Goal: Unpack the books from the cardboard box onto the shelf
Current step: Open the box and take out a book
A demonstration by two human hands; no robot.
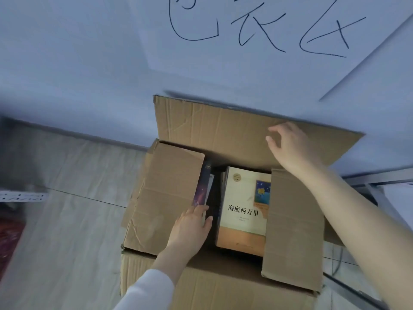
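Observation:
A brown cardboard box [223,285] stands on the floor with its flaps partly open. Inside lies a cream and orange book [241,215] with black characters on its cover, half under the right flap [292,229]. A dark purple book [202,186] stands on edge beside it, mostly under the left flap [165,202]. My left hand [192,227] rests on the inner edge of the left flap, fingers at the purple book's lower end. My right hand [288,146] hovers with fingers apart against the raised far flap [214,128], holding nothing.
A pale wall with black handwritten marks [261,30] rises behind the box. Grey metal shelf rails [377,182] show at the right. A perforated white metal strip [22,196] lies at the left, a dark red object [9,240] near the left edge.

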